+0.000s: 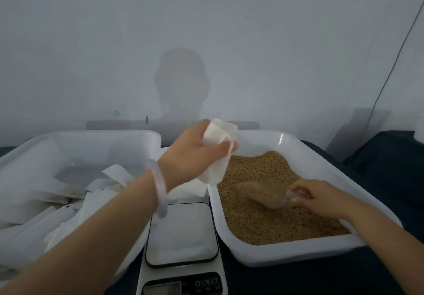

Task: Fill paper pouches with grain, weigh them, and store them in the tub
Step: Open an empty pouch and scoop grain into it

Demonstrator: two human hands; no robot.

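Filling is in hand — a paper pouch is gripped mouth-up by the left hand over the left edge of the grain tub, while a clear scoop, sunk in the grain, is pinched at its handle by the right hand. A loaded scoop would next need to be lifted level and tipped into the pouch's mouth, before the scale is used. Scale, grain tub and the pouch-strewn left tub are set on dark cloth — a pale wall behind.
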